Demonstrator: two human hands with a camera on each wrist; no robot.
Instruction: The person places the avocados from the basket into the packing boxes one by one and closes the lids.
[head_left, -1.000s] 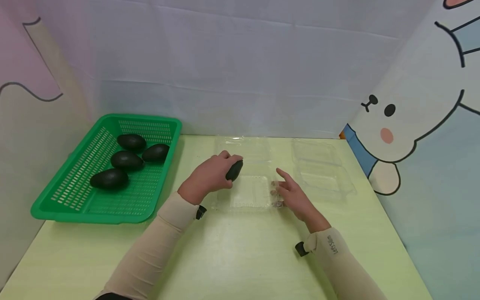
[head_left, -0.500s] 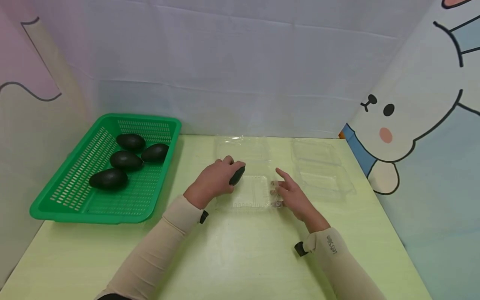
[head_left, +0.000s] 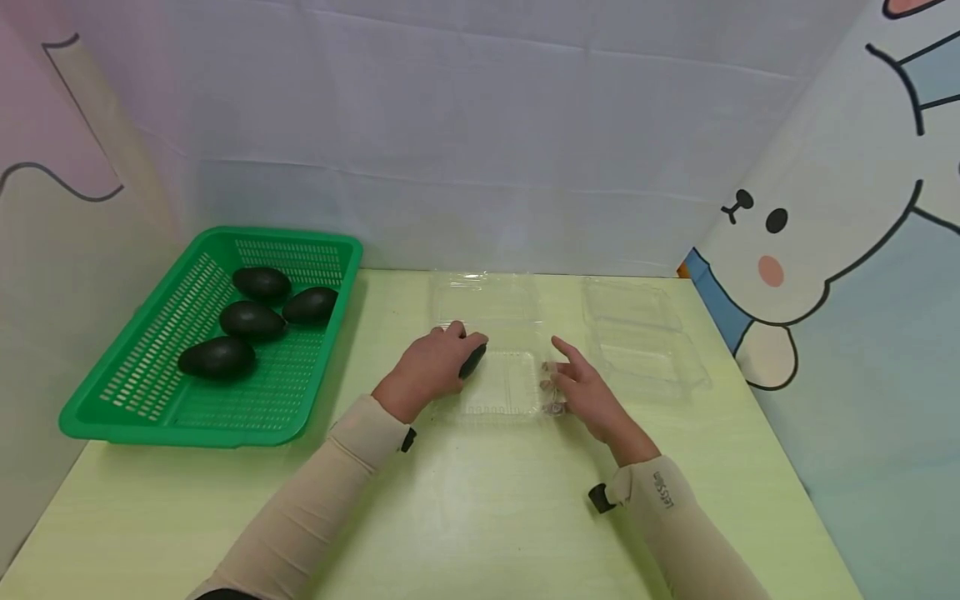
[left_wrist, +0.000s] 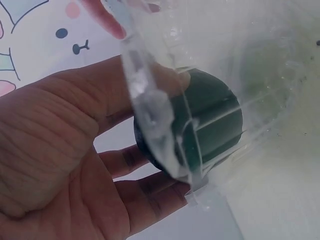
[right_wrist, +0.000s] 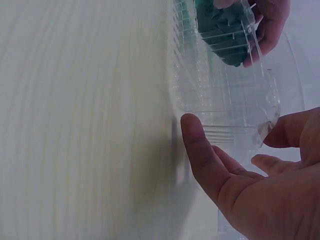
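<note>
While the left hand [head_left: 433,368] held a dark fruit [head_left: 472,361] inside the clear box [head_left: 506,387], the right hand [head_left: 588,395], fingers loose, touched its side. The right sleeve [head_left: 678,517] said "LetsSlim".

From the right wrist view I log the table [right_wrist: 90,120], pale and faintly streaked, filling the left half. Clear plastic container [right_wrist: 215,95] at upper right: ridged walls, glare along the rim. The right hand [right_wrist: 260,187] enters from lower right; one fingertip meets the container's end wall near the table, other fingers are by the rim, contact unclear to me. Through the plastic I observe a dark green fruit [right_wrist: 223,36], gripped by the left hand [right_wrist: 274,22], partly cut off at the top edge.
</note>
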